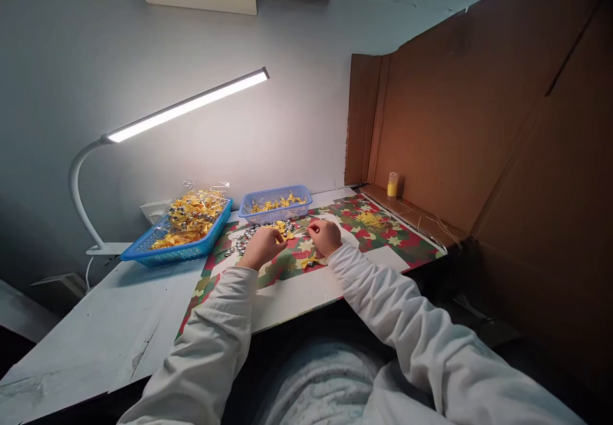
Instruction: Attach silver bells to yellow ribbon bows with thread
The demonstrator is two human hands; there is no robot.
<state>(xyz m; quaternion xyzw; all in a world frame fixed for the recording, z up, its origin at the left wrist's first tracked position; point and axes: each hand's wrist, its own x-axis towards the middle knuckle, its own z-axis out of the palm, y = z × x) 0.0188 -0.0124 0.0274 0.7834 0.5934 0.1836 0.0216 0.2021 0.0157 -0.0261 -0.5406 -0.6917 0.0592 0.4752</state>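
Observation:
My left hand (262, 247) is over the patterned mat with its fingers curled, close to a small heap of yellow ribbon bows (288, 234). What its fingertips hold, if anything, is too small to make out. Opposite it, my right hand (326, 238) has thumb and forefinger pinched together; something thin may be between them, but I cannot name it. A single yellow bow with a dark, shiny bead (310, 262) lies on the mat just below the right hand. Silver bells or beads (238, 244) are scattered left of and behind the left hand.
A blue basket (129, 256) heaped with yellow bows stands left; a lilac basket (246, 216) with more bows is behind. Yellow threads (371, 219) lie right. A small yellow-filled bottle (393, 186) stands by the cardboard wall (445, 106). A lamp (191, 104) overhangs the left side.

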